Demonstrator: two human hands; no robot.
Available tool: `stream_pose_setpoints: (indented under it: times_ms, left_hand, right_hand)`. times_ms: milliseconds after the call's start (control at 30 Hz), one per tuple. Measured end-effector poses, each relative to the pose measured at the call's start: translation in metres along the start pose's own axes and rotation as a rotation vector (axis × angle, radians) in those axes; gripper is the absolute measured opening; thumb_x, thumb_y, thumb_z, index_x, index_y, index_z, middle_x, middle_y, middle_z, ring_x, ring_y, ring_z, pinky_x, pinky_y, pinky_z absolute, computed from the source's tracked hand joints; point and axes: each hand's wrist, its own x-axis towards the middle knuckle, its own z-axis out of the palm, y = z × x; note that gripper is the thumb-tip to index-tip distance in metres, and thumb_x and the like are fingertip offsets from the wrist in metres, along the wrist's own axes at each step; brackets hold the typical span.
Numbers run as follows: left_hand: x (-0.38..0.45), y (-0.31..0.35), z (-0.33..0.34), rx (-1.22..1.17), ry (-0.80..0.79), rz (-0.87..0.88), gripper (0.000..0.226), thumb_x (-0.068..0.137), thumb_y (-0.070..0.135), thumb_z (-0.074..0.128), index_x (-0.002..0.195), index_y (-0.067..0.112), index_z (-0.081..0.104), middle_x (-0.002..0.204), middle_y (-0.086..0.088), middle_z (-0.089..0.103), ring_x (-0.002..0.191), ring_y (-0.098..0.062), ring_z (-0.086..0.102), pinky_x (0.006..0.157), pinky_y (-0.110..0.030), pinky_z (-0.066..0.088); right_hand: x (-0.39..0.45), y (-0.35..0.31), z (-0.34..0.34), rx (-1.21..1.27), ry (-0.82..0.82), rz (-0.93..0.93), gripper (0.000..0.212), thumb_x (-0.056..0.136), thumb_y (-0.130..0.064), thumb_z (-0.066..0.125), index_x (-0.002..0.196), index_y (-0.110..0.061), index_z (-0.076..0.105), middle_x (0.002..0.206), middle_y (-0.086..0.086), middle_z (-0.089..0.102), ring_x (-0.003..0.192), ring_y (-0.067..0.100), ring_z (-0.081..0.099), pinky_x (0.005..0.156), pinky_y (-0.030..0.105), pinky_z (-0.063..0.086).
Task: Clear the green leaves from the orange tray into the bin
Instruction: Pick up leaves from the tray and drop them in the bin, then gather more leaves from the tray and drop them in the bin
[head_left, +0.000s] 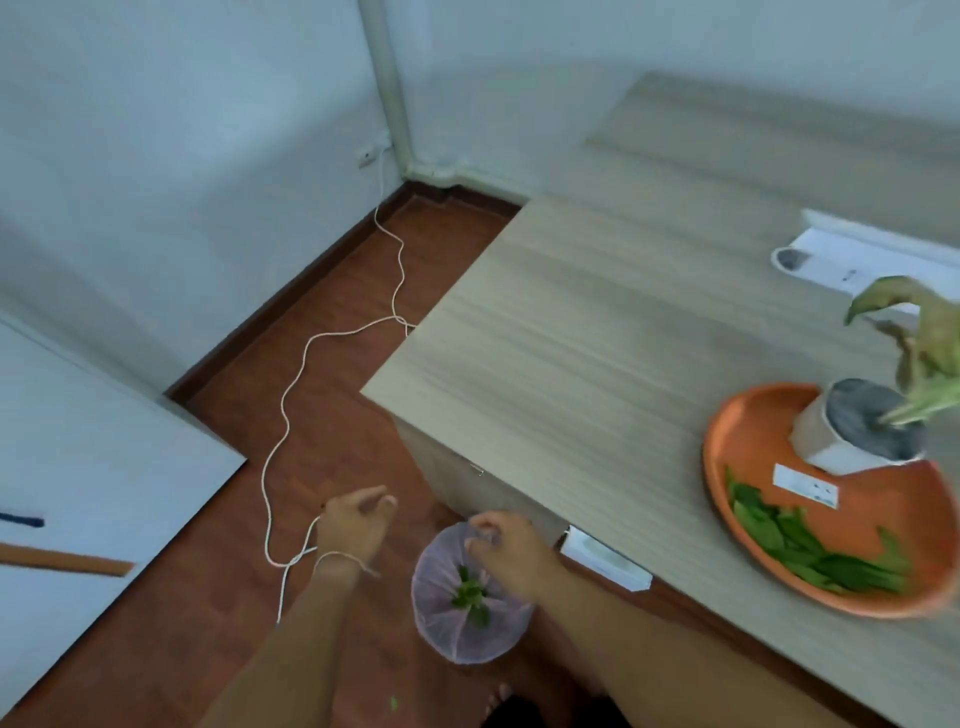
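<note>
A round orange tray (748, 431) lies on the wooden table at the right, with several green leaves (800, 545) heaped along its near side. On the floor beside the table stands a small bin (447, 618) lined with a pale bag, and a few green leaves (470, 597) lie inside it. My right hand (511, 545) hovers over the bin's far rim with fingers loosely curled and nothing in them. My left hand (356, 525) hangs open to the left of the bin, above the floor.
A potted plant (857, 431) with drooping leaves stands on the tray's far side, next to a white label (805, 483). A white cord (291, 395) snakes over the brown floor from a wall socket. One leaf scrap (393, 703) lies on the floor.
</note>
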Motion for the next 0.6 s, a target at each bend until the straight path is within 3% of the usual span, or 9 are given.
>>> stream_pose_setpoints:
  times_ms: [133, 233, 267, 367, 433, 533, 600]
  left_hand:
    - [-0.010, 0.040, -0.029, -0.006, 0.005, 0.035, 0.018, 0.078, 0.021, 0.077, 0.096, 0.016, 0.078, 0.082, -0.007, 0.077, 0.078, -0.021, 0.072, 0.076, -0.037, 0.060]
    - [-0.009, 0.077, -0.032, 0.002, -0.040, 0.080, 0.011, 0.079, 0.023, 0.076, 0.090, 0.023, 0.077, 0.076, -0.001, 0.075, 0.071, -0.018, 0.071, 0.045, -0.019, 0.054]
    - [-0.008, 0.091, -0.028, -0.001, -0.058, 0.100, 0.009, 0.079, 0.025, 0.075, 0.087, 0.025, 0.076, 0.077, 0.000, 0.075, 0.069, -0.018, 0.071, 0.042, -0.017, 0.052]
    - [-0.009, 0.131, -0.003, -0.005, -0.129, 0.143, 0.015, 0.076, 0.027, 0.071, 0.090, 0.025, 0.076, 0.085, 0.003, 0.077, 0.076, -0.018, 0.074, 0.062, -0.028, 0.058]
    - [-0.024, 0.162, 0.023, 0.007, -0.193, 0.208, 0.019, 0.080, 0.017, 0.071, 0.098, 0.016, 0.076, 0.092, -0.002, 0.076, 0.079, -0.015, 0.071, 0.076, -0.027, 0.053]
    - [-0.050, 0.208, 0.067, 0.009, -0.328, 0.294, 0.025, 0.081, 0.014, 0.073, 0.105, 0.008, 0.074, 0.099, -0.005, 0.076, 0.083, -0.011, 0.070, 0.087, -0.028, 0.055]
    - [-0.065, 0.236, 0.096, 0.018, -0.418, 0.339, 0.028, 0.080, 0.015, 0.075, 0.107, 0.010, 0.074, 0.102, -0.006, 0.076, 0.085, -0.008, 0.069, 0.091, -0.027, 0.055]
  right_hand:
    - [-0.026, -0.028, -0.041, 0.097, 0.083, -0.024, 0.027, 0.083, -0.026, 0.065, 0.108, -0.021, 0.073, 0.108, -0.003, 0.073, 0.095, 0.006, 0.064, 0.089, 0.020, 0.048]
    - [-0.037, -0.030, -0.084, 0.119, 0.196, -0.045, 0.029, 0.079, -0.029, 0.060, 0.103, -0.024, 0.074, 0.101, -0.009, 0.074, 0.095, 0.004, 0.067, 0.086, 0.020, 0.051]
    - [-0.040, -0.027, -0.100, 0.132, 0.233, -0.047, 0.028, 0.079, -0.027, 0.060, 0.103, -0.023, 0.075, 0.096, -0.009, 0.074, 0.092, 0.004, 0.066, 0.083, 0.019, 0.050]
    - [-0.056, -0.012, -0.149, 0.133, 0.343, -0.036, 0.024, 0.082, -0.019, 0.063, 0.101, -0.019, 0.075, 0.083, -0.010, 0.067, 0.080, 0.003, 0.062, 0.077, 0.018, 0.047]
    - [-0.072, 0.008, -0.180, 0.127, 0.393, -0.015, 0.022, 0.082, -0.017, 0.064, 0.101, -0.019, 0.075, 0.083, -0.009, 0.068, 0.080, 0.007, 0.064, 0.075, 0.020, 0.049]
    - [-0.100, 0.044, -0.224, 0.075, 0.467, 0.056, 0.024, 0.080, -0.023, 0.062, 0.100, -0.024, 0.075, 0.087, -0.007, 0.073, 0.083, 0.010, 0.069, 0.069, 0.016, 0.050]
    - [-0.119, 0.067, -0.252, 0.035, 0.502, 0.087, 0.022, 0.079, -0.025, 0.062, 0.096, -0.025, 0.075, 0.089, -0.007, 0.075, 0.085, 0.011, 0.068, 0.075, 0.024, 0.052]
